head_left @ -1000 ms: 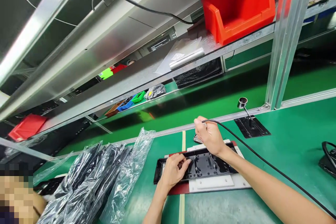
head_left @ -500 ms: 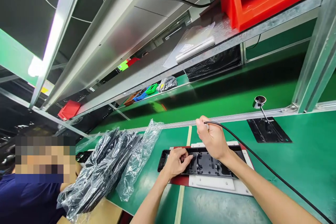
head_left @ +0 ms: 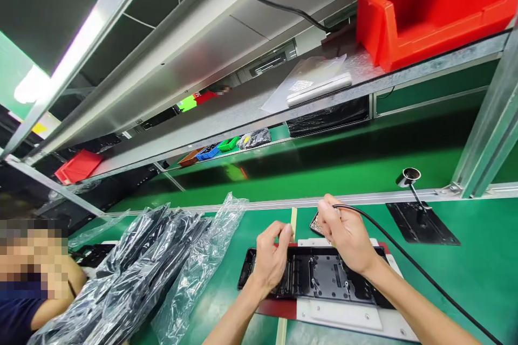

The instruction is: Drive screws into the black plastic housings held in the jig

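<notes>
The long black housing (head_left: 326, 276) lies open side up on the desk (head_left: 473, 280), near and between the person's two hands, resting on a fixture with a white plate (head_left: 340, 314) and a red base (head_left: 279, 309). The left hand (head_left: 272, 253) is raised over the housing's left end, thumb and fingers curled close together; from where I stand I can't tell whether anything small is pinched there. The right hand (head_left: 342, 232) is clenched around the end of a black cable (head_left: 404, 251), above the housing's far right part, and whatever body it grips is hidden inside the fist. Just beyond that hand sits a small tray of metal bits (head_left: 315, 225). The housing looks like thin moulded plastic, so I'd judge it light and fairly stiff, a bit slick on its smooth walls, with the little posts inside the likeliest to snap. I'd take hold of it by the outer walls at the two short ends, keeping fingers off those posts.
</notes>
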Tool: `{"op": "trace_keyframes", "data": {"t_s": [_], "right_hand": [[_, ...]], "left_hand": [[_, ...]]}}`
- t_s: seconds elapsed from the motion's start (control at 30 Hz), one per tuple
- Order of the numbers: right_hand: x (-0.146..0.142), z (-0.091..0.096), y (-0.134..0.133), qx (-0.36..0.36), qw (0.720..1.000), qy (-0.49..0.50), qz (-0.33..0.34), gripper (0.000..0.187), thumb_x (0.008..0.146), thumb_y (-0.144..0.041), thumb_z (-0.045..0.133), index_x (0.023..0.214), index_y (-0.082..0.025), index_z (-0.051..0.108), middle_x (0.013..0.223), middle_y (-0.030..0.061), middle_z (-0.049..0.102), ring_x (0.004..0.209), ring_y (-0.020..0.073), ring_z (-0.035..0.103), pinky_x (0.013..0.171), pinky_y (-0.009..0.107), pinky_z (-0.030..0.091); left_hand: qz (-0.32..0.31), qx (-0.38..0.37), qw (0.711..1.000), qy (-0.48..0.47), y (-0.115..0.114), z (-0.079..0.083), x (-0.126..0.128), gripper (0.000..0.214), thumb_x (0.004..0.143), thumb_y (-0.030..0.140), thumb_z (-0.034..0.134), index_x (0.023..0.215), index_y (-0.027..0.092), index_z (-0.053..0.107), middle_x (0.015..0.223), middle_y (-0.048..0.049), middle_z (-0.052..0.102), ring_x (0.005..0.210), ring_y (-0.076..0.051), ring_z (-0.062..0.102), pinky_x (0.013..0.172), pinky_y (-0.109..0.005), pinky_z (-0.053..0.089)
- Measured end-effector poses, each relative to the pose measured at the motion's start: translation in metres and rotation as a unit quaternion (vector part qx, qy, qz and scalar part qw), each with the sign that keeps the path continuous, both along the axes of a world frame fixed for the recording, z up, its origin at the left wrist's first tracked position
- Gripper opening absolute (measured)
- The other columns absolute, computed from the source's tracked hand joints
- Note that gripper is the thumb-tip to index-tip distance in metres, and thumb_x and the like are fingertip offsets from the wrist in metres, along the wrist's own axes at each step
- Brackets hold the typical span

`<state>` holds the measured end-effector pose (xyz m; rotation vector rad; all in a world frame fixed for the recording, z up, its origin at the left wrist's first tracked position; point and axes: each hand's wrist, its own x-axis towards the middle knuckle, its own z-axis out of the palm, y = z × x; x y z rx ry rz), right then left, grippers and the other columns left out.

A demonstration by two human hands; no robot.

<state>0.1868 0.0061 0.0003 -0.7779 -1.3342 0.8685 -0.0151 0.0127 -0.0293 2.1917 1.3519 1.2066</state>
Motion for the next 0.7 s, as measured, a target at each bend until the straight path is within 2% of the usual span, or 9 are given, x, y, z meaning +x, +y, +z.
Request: {"op": "trace_keyframes", "data": {"t_s": [0.07,0.1,0.2,0.27,0.37,0.43,0.57,0.7], "right_hand": [[0.001,0.009,-0.004,-0.001,1.000,-0.011,0.002,0.054,0.110,-0.055,0.045,0.067,-0.023,0.044,0.063,-0.0039,0.041,0.052,0.0112,0.038,0.049,0.027,0.033],[0.001,0.014,-0.007,0.000,1.000,-0.018,0.002,0.056,0.110,-0.057,0.044,0.066,-0.023,0.044,0.063,-0.0037,0.041,0.052,0.0112,0.038,0.048,0.027,0.032],[-0.002,0.026,-0.012,0.007,0.999,-0.035,-0.012,0.058,0.108,-0.064,0.042,0.065,-0.024,0.043,0.060,-0.0033,0.040,0.051,0.0123,0.038,0.047,0.028,0.032],[-0.004,0.026,-0.012,0.011,0.999,-0.045,-0.027,0.060,0.107,-0.068,0.039,0.068,-0.023,0.049,0.062,-0.0014,0.045,0.055,0.0139,0.042,0.049,0.028,0.034],[0.000,0.016,-0.010,0.011,0.998,-0.049,-0.045,0.065,0.109,-0.069,0.032,0.075,-0.021,0.061,0.067,0.0026,0.055,0.061,0.0167,0.050,0.053,0.031,0.038],[0.005,0.007,-0.010,0.008,0.998,-0.038,-0.053,0.068,0.109,-0.069,0.027,0.076,-0.022,0.061,0.066,0.0027,0.054,0.059,0.0169,0.048,0.052,0.032,0.036],[0.011,-0.002,-0.011,0.015,0.999,-0.016,-0.048,0.073,0.107,-0.075,0.020,0.071,-0.023,0.055,0.061,0.0010,0.047,0.054,0.0163,0.041,0.050,0.033,0.035],[0.009,0.006,-0.014,0.043,0.998,-0.021,-0.036,0.078,0.103,-0.082,0.023,0.061,-0.022,0.052,0.058,0.0019,0.049,0.054,0.0169,0.045,0.050,0.033,0.037]], "left_hand": [[-0.032,-0.056,0.989,-0.130,0.000,0.020,0.030,0.048,0.113,0.052,0.038,0.099,0.018,0.069,0.091,-0.0053,0.072,0.086,-0.018,0.067,0.082,-0.030,0.052],[-0.064,-0.065,0.982,-0.166,0.000,0.031,0.045,0.047,0.113,0.054,0.040,0.102,0.019,0.069,0.096,-0.0057,0.073,0.090,-0.018,0.067,0.085,-0.030,0.053],[-0.147,-0.053,0.961,-0.228,0.000,0.059,0.079,0.049,0.111,0.059,0.041,0.114,0.020,0.069,0.107,-0.0071,0.075,0.094,-0.020,0.069,0.087,-0.033,0.054],[-0.204,-0.033,0.947,-0.247,0.002,0.068,0.092,0.053,0.112,0.060,0.038,0.116,0.019,0.071,0.112,-0.0093,0.075,0.096,-0.021,0.070,0.088,-0.035,0.055],[-0.267,0.023,0.932,-0.244,0.008,0.068,0.103,0.061,0.114,0.057,0.031,0.106,0.016,0.076,0.115,-0.0131,0.074,0.106,-0.024,0.070,0.094,-0.038,0.056],[-0.283,0.042,0.928,-0.239,0.011,0.065,0.108,0.061,0.115,0.053,0.031,0.104,0.016,0.078,0.113,-0.0134,0.074,0.108,-0.024,0.070,0.095,-0.039,0.055],[-0.303,0.050,0.923,-0.233,0.014,0.064,0.111,0.043,0.113,0.043,0.045,0.103,0.017,0.077,0.106,-0.0111,0.074,0.104,-0.022,0.070,0.094,-0.037,0.056],[-0.317,0.090,0.912,-0.244,0.016,0.065,0.107,0.032,0.109,0.041,0.057,0.104,0.016,0.077,0.100,-0.0098,0.075,0.095,-0.018,0.070,0.085,-0.030,0.057]]}}
